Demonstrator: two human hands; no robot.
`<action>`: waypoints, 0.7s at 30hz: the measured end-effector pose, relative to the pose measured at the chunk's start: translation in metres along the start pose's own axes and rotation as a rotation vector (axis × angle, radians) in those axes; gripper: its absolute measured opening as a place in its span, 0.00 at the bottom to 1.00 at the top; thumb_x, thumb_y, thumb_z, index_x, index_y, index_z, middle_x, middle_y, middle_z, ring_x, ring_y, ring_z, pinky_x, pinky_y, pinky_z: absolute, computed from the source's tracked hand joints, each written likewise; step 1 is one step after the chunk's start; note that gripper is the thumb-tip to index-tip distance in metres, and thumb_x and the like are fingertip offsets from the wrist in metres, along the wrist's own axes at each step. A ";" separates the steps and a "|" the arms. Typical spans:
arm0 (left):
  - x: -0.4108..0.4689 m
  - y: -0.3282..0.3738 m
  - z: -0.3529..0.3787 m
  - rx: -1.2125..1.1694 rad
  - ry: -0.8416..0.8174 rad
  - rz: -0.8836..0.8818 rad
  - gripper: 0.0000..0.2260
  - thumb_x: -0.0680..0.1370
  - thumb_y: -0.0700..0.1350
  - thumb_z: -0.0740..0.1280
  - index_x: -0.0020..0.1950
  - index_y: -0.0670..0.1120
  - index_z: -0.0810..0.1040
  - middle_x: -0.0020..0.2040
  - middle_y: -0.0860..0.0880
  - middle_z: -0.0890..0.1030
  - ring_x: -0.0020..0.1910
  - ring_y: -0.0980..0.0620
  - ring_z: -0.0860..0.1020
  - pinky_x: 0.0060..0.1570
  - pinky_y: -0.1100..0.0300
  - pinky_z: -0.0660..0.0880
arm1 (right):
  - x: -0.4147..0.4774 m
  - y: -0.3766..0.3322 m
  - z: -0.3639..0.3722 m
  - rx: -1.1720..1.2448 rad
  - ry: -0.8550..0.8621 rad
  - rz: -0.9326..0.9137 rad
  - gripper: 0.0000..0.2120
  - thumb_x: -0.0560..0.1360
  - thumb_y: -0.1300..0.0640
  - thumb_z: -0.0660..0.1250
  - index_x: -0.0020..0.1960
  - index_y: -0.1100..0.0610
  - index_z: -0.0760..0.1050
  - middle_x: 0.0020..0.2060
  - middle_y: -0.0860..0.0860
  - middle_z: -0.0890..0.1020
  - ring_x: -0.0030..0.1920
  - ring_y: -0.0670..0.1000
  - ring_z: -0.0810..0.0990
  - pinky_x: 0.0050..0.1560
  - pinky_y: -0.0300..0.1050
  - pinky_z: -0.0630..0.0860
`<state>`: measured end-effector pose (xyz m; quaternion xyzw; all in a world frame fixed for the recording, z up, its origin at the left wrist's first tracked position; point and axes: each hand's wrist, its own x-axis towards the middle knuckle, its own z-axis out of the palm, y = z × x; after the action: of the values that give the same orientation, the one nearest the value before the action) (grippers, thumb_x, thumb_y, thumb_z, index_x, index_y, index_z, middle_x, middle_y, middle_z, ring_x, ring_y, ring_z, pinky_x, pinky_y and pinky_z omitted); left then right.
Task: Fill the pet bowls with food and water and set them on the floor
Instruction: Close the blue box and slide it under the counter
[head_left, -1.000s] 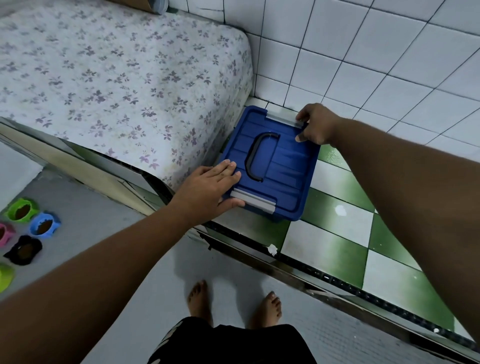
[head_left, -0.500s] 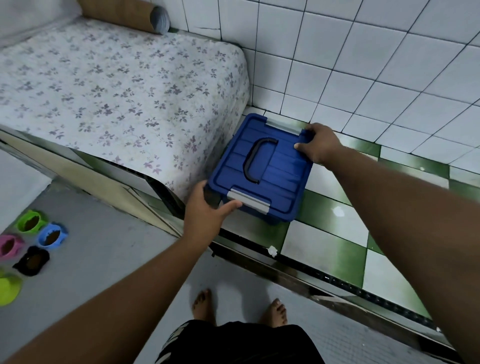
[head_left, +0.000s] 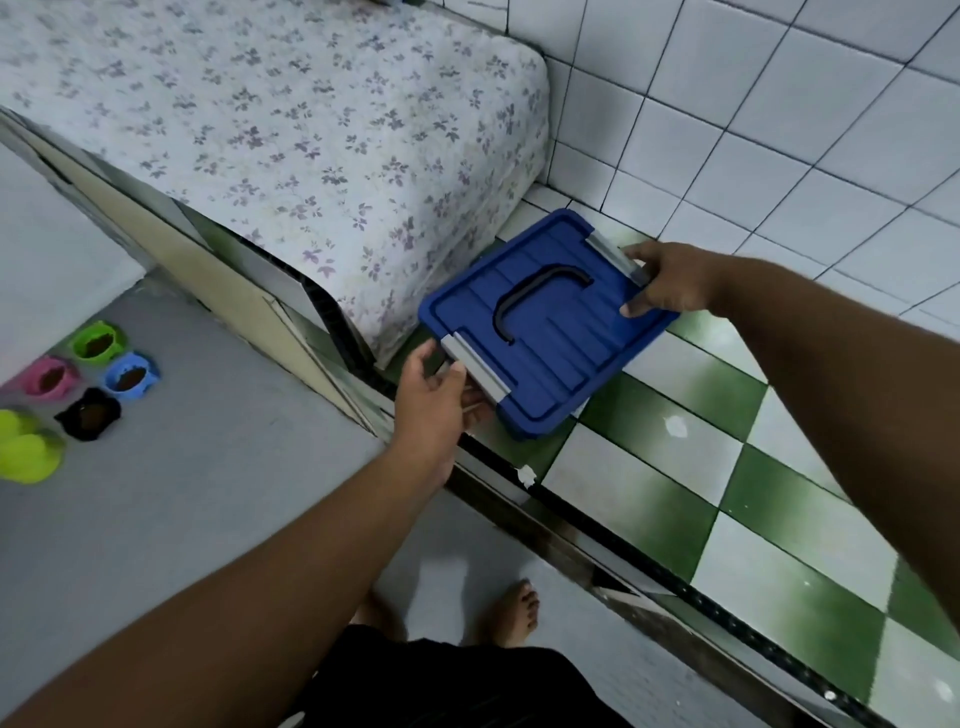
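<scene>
A blue lidded storage box (head_left: 545, 332) with a dark handle and grey clasps rests on the green-and-white checkered ledge (head_left: 675, 483), beside the mattress. My left hand (head_left: 434, 402) grips its near end under the grey clasp. My right hand (head_left: 667, 278) holds its far end by the other clasp. On the grey floor at the far left sit several small pet bowls with brown food: green (head_left: 97, 340), pink (head_left: 49, 376), blue (head_left: 130, 375) and black (head_left: 89, 414). A lime-green bowl (head_left: 26, 449) lies below them, its contents hidden.
A floral-sheeted mattress (head_left: 270, 124) fills the upper left, against the white tiled wall (head_left: 753, 114). A metal-edged step (head_left: 571, 540) separates the ledge from the grey floor (head_left: 208, 493). My bare feet (head_left: 511, 613) stand just below the step.
My left hand slid off the lid top and now grips the near end of the box. The box has turned and shifted slightly, held at both ends. The view has swung left.
</scene>
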<state>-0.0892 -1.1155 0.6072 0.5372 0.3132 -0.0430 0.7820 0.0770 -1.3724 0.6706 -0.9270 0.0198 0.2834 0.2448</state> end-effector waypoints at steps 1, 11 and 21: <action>0.001 0.000 -0.001 0.007 0.007 0.005 0.21 0.85 0.40 0.62 0.78 0.52 0.66 0.57 0.41 0.84 0.44 0.46 0.84 0.42 0.52 0.84 | -0.001 0.001 0.002 -0.001 0.010 0.004 0.47 0.66 0.56 0.80 0.78 0.49 0.60 0.68 0.55 0.75 0.62 0.57 0.76 0.68 0.53 0.72; 0.015 0.004 -0.018 0.153 -0.044 0.051 0.22 0.87 0.42 0.59 0.79 0.59 0.67 0.59 0.45 0.85 0.53 0.45 0.84 0.50 0.51 0.84 | -0.031 0.007 0.029 0.079 0.088 0.038 0.42 0.69 0.58 0.78 0.77 0.51 0.60 0.65 0.57 0.76 0.57 0.59 0.78 0.58 0.56 0.78; 0.031 0.032 -0.047 0.582 -0.187 0.279 0.23 0.83 0.54 0.66 0.77 0.52 0.72 0.66 0.51 0.80 0.60 0.52 0.80 0.62 0.52 0.79 | -0.112 0.008 0.092 0.469 0.076 0.063 0.47 0.67 0.58 0.80 0.78 0.42 0.58 0.62 0.50 0.77 0.60 0.56 0.77 0.56 0.48 0.75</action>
<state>-0.0726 -1.0533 0.6062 0.7694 0.1381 -0.0723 0.6195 -0.0657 -1.3477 0.6608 -0.8537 0.1229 0.2437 0.4436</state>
